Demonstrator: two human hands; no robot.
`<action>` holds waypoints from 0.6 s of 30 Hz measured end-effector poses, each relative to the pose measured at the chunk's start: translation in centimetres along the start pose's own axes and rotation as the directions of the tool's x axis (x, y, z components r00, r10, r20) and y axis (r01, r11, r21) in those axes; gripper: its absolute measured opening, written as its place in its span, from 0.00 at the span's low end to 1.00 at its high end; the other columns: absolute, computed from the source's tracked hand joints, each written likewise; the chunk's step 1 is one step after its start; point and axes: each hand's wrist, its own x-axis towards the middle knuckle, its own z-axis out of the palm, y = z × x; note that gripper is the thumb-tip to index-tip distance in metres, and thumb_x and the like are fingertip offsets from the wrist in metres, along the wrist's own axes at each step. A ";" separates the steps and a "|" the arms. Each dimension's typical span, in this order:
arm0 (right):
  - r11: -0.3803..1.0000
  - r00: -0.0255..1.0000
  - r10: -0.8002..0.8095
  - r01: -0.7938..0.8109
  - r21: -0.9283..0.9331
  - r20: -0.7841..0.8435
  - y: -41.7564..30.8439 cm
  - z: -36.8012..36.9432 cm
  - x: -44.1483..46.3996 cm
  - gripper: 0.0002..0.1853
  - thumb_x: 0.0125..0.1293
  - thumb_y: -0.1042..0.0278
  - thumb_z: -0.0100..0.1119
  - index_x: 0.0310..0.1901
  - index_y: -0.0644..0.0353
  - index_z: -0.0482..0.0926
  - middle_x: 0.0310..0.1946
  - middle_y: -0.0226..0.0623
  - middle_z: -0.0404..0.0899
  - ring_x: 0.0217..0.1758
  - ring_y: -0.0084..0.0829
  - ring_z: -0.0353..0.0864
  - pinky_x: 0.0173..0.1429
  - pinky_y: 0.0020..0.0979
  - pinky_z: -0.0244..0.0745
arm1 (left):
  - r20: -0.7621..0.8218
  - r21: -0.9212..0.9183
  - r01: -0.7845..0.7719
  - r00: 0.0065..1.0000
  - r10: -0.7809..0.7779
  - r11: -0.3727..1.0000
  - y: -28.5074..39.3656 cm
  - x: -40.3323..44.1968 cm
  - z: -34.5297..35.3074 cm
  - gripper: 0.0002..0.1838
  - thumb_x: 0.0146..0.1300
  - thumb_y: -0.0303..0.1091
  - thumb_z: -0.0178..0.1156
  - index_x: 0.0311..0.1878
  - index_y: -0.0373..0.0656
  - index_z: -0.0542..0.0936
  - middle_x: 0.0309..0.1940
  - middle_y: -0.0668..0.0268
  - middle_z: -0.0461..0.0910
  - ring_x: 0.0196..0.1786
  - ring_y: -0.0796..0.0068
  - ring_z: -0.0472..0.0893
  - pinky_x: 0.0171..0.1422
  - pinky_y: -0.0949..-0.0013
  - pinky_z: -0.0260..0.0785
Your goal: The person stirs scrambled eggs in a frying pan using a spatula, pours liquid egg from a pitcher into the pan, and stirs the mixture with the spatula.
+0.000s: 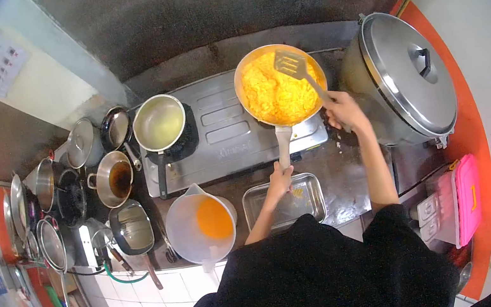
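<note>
Grey metal wall [222, 3] rises behind dark counter [347, 179], stove [229, 149] and pan [284, 139]

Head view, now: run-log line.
left hand: grips pale handle of round tan pan | right hand: holds grey slotted spatula over yellow food in pan | nearby: rectangular metal tray, translucent plastic jug of orange liquid

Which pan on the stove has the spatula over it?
The pan of bright yellow food, its handle in the left hand; the other, black-handled pan holds pale liquid.
</note>
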 end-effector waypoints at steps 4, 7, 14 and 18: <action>0.975 0.998 0.024 -0.037 -0.219 -0.064 -1.8 -3.6 -2.5 0.13 0.56 0.75 0.46 0.43 0.69 0.68 0.10 0.33 0.66 0.10 0.26 0.71 0.11 0.26 0.64 | -0.012 0.027 -0.014 1.000 0.014 1.000 1.3 -0.7 0.0 0.15 0.58 0.38 0.50 0.36 0.40 0.57 0.12 0.64 0.66 0.10 0.74 0.69 0.10 0.70 0.61; 0.891 0.994 0.085 -0.103 -0.442 -0.061 -1.7 -5.5 0.0 0.13 0.55 0.76 0.45 0.42 0.71 0.67 0.12 0.37 0.69 0.12 0.30 0.73 0.13 0.28 0.68 | -0.003 0.023 -0.005 1.000 0.005 1.000 1.6 -1.1 -0.1 0.14 0.58 0.38 0.50 0.35 0.41 0.57 0.13 0.64 0.66 0.10 0.74 0.68 0.11 0.69 0.61; 0.434 0.997 0.074 -0.060 -0.899 -0.031 -2.1 -3.9 9.1 0.11 0.53 0.76 0.44 0.33 0.73 0.74 0.24 0.48 0.76 0.20 0.37 0.78 0.20 0.31 0.73 | -0.038 0.107 -0.002 0.999 0.006 0.994 2.1 -1.1 -0.1 0.15 0.58 0.38 0.50 0.36 0.39 0.57 0.13 0.62 0.68 0.10 0.72 0.70 0.10 0.69 0.62; 0.050 1.000 0.006 -0.028 -0.998 -0.028 -1.9 -1.5 13.4 0.13 0.53 0.69 0.46 0.38 0.64 0.76 0.36 0.44 0.77 0.33 0.37 0.79 0.32 0.38 0.75 | -0.019 0.099 -0.011 1.000 0.013 0.995 3.2 -1.8 -0.4 0.16 0.58 0.38 0.50 0.38 0.38 0.57 0.13 0.61 0.68 0.10 0.72 0.71 0.11 0.68 0.62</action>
